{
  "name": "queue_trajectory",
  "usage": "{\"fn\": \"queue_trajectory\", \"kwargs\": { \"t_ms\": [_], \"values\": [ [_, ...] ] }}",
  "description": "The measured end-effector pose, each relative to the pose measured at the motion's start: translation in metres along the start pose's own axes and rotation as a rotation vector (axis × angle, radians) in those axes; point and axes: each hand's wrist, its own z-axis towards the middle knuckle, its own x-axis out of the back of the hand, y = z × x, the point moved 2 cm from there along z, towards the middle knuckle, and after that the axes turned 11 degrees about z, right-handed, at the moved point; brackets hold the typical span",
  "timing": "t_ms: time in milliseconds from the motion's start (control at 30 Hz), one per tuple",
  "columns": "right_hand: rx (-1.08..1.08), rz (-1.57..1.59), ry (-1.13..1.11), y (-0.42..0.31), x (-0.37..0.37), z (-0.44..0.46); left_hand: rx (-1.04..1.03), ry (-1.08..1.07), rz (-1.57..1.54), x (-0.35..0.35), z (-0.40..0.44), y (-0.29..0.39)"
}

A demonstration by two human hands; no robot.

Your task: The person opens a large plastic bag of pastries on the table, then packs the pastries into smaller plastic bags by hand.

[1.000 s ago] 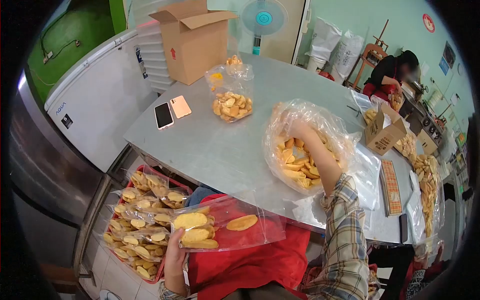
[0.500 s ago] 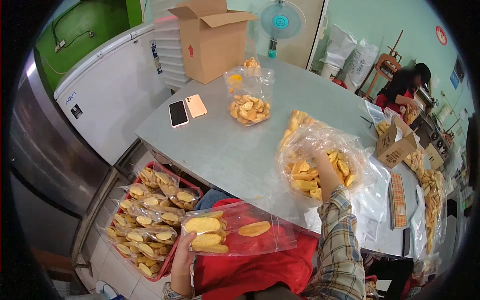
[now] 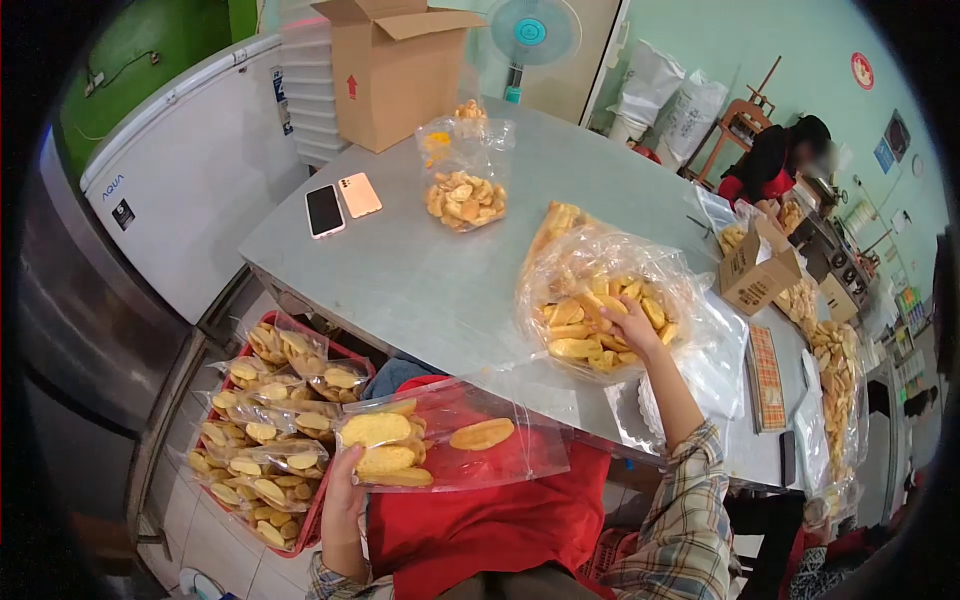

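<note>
Grey metal tabletop (image 3: pixel 370 270) spreads ahead of you, its near edge just beyond your red apron (image 3: pixel 480 525). Your left hand (image 3: pixel 343 490) is clamped on the left end of a small clear bag (image 3: pixel 480 468), held above the apron; yellow slices (image 3: pixel 376 430) are stacked there, with one loose slice (image 3: pixel 482 434) farther right inside. Your right hand (image 3: pixel 630 325), over the large clear bag (image 3: pixel 660 262) on the near right, seems closed on a piece (image 3: pixel 597 306). Pinching too hard could snap it; too lightly, it could drop back. No fingers support the small bag's right end, so if that sags, the loose slice could slide out. Film snagging on the table's edge could jolt the stack.
</note>
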Motion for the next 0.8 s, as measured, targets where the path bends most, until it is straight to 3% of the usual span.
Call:
{"fn": "queue_trajectory", "kwargs": {
  "t_ms": [67,133,200,300,400,533,600,633,700,733,800],
  "values": [
    [-0.049,0.169,-0.036,0.017,0.011,0.004,0.001,-0.002,-0.005,0.001,0.0,-0.001],
    [-0.004,0.153,-0.054,0.019,0.007,-0.001,0.003,-0.002,0.029,0.005,0.001,-0.005],
    [0.013,0.006,0.066,0.018,0.008,-0.005,-0.016,0.006,0.039,0.002,-0.001,-0.005],
    [0.101,-0.077,0.024,0.018,0.009,-0.007,-0.038,0.032,0.064,0.005,0.0,-0.008],
    [-0.034,-0.017,0.044,0.013,0.014,-0.015,-0.047,0.063,0.074,0.003,-0.001,-0.008],
    [-0.004,-0.03,-0.023,0.007,0.012,-0.024,-0.076,0.073,0.067,0.004,0.0,-0.008],
    [0.339,-0.32,0.112,0.008,0.02,-0.017,-0.045,0.059,0.047,0.005,-0.001,-0.007],
    [0.339,-0.319,0.113,0.006,0.024,-0.017,-0.017,0.046,0.026,0.005,-0.001,-0.007],
    [0.085,-0.368,0.107,0.004,0.031,-0.018,-0.025,0.036,0.031,0.009,0.001,-0.01],
    [0.086,-0.366,0.106,0.008,0.031,-0.016,-0.033,0.027,0.035,0.01,0.002,-0.01],
    [0.336,-0.442,0.152,0.012,0.027,-0.014,-0.035,0.031,0.033,0.01,0.001,-0.01]
  ]
}}
